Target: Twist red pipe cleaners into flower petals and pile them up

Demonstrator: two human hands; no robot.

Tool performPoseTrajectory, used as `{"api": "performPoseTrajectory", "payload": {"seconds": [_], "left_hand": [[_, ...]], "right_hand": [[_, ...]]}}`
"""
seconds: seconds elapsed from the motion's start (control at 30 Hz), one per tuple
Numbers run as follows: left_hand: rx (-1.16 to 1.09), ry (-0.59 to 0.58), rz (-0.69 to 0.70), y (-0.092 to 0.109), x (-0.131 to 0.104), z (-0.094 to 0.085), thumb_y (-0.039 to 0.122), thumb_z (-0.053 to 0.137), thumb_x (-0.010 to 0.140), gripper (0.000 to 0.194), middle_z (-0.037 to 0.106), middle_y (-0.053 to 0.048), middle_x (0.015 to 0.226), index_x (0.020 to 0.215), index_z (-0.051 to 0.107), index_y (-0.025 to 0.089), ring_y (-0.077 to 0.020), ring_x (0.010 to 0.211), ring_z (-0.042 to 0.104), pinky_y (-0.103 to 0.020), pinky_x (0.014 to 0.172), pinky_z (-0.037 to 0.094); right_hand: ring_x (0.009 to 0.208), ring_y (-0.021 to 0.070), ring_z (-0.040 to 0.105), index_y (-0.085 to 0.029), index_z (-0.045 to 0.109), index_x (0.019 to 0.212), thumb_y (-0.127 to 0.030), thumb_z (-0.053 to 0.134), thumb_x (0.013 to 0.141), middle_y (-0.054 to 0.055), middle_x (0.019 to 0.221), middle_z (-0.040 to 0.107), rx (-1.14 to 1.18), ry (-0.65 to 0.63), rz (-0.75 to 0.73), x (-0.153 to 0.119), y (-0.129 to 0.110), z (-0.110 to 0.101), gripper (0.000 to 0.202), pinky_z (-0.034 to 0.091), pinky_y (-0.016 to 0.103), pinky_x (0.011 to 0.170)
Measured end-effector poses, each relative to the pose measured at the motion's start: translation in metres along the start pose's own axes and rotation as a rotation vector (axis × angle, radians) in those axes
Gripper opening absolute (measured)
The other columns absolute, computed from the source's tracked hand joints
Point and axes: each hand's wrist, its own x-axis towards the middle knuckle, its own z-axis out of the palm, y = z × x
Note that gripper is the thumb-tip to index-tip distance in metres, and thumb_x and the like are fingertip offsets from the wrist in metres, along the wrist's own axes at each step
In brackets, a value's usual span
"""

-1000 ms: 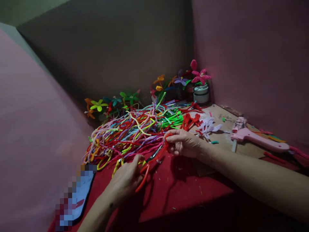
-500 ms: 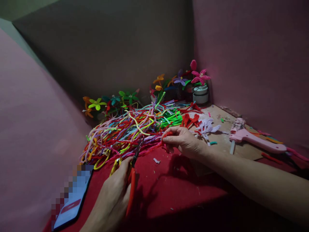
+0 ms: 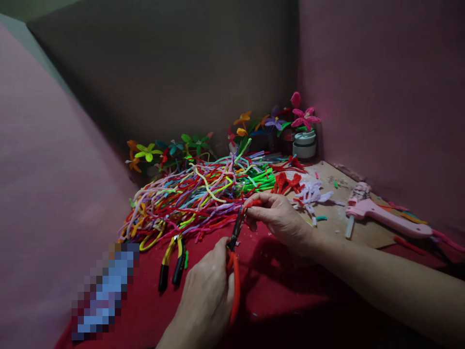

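My left hand (image 3: 210,283) is wrapped around red-handled scissors (image 3: 237,232), their dark blades pointing up and away from me. The blade tips meet the near end of a red pipe cleaner piece (image 3: 253,203); whether they are cutting into it I cannot tell. Thumb and fingers of my right hand (image 3: 278,215) pinch this folded piece above the red cloth (image 3: 276,300). Just behind both hands lies a large heap of colourful pipe cleaners (image 3: 189,194). Yellow-and-black pliers (image 3: 170,264) rest on the cloth left of my left hand.
A pink glue gun (image 3: 388,218) lies at right on a brown board (image 3: 337,228). Red loops (image 3: 286,183) and white pipe cleaner shapes (image 3: 314,194) are beside it. Pipe cleaner flowers (image 3: 305,118) stand at the back. A blurred phone (image 3: 109,291) lies at left.
My left hand has moved right with the scissors, bringing the blades to the red piece. The pliers now show fully. My right hand keeps its pinch in nearly the same place.
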Motion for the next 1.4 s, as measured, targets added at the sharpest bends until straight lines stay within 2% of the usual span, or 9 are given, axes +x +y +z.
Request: {"api": "performPoseTrajectory", "payload": {"seconds": [0.17,0.33,0.47,0.77,0.9,1.1,1.4], "left_hand": [[-0.016,-0.024,0.004,0.005,0.002,0.001,0.025,0.033,0.081,0.041,0.065,-0.015,0.092,0.118,0.044,0.014,-0.0272,0.087,0.062,-0.038,0.075,0.045],[-0.02,0.003,0.032,0.006,0.001,0.002,0.027,0.034,0.083,0.036,0.065,-0.013,0.089,0.115,0.045,0.016,-0.0261,0.083,0.062,-0.035,0.07,0.045],[0.005,0.005,0.017,0.005,0.001,0.004,0.03,0.036,0.084,0.033,0.067,-0.009,0.078,0.113,0.046,0.018,-0.0245,0.071,0.064,-0.03,0.059,0.043],[0.099,0.057,0.04,0.0,0.003,0.01,0.027,0.036,0.084,0.027,0.065,-0.005,0.063,0.106,0.05,0.019,-0.0224,0.058,0.064,-0.027,0.053,0.039],[0.106,0.066,0.054,0.003,0.003,0.011,0.029,0.036,0.085,0.026,0.066,-0.005,0.064,0.104,0.05,0.019,-0.0227,0.06,0.064,-0.027,0.053,0.039],[0.135,0.011,0.023,0.004,0.004,0.011,0.027,0.034,0.085,0.024,0.067,-0.006,0.065,0.102,0.05,0.019,-0.0251,0.062,0.065,-0.028,0.052,0.038],[0.062,0.036,0.081,-0.001,0.004,0.015,0.024,0.035,0.084,0.02,0.065,-0.005,0.062,0.094,0.052,0.018,-0.0203,0.057,0.064,-0.025,0.05,0.038]], "right_hand": [[0.05,0.0085,0.051,-0.013,0.06,0.075,-0.023,0.066,0.067,0.0,0.061,0.058,-0.005,-0.002,0.019,-0.002,0.0,0.0,0.014,0.042,0.025,0.051],[0.049,0.0083,0.05,-0.014,0.06,0.076,-0.024,0.066,0.068,0.0,0.062,0.058,0.017,-0.023,0.02,-0.003,0.002,0.0,0.015,0.041,0.025,0.05],[0.049,0.0085,0.051,-0.013,0.06,0.076,-0.023,0.067,0.068,0.0,0.062,0.057,0.04,-0.047,0.012,-0.003,0.004,0.0,0.015,0.041,0.025,0.05],[0.047,0.0088,0.05,-0.014,0.058,0.072,-0.019,0.065,0.067,-0.001,0.059,0.057,0.061,-0.039,0.023,-0.004,0.002,0.003,0.01,0.04,0.025,0.048],[0.049,0.0085,0.051,-0.015,0.059,0.073,-0.019,0.065,0.067,-0.001,0.06,0.056,0.04,-0.029,0.031,-0.006,0.003,0.004,0.01,0.041,0.025,0.05],[0.05,0.0084,0.051,-0.015,0.058,0.074,-0.019,0.065,0.068,-0.001,0.061,0.056,0.063,-0.041,0.037,-0.008,0.003,0.004,0.01,0.041,0.025,0.051],[0.049,0.0083,0.05,-0.014,0.059,0.073,-0.02,0.065,0.069,-0.001,0.062,0.056,0.049,-0.057,0.035,-0.008,0.004,0.004,0.009,0.041,0.025,0.051]]}}
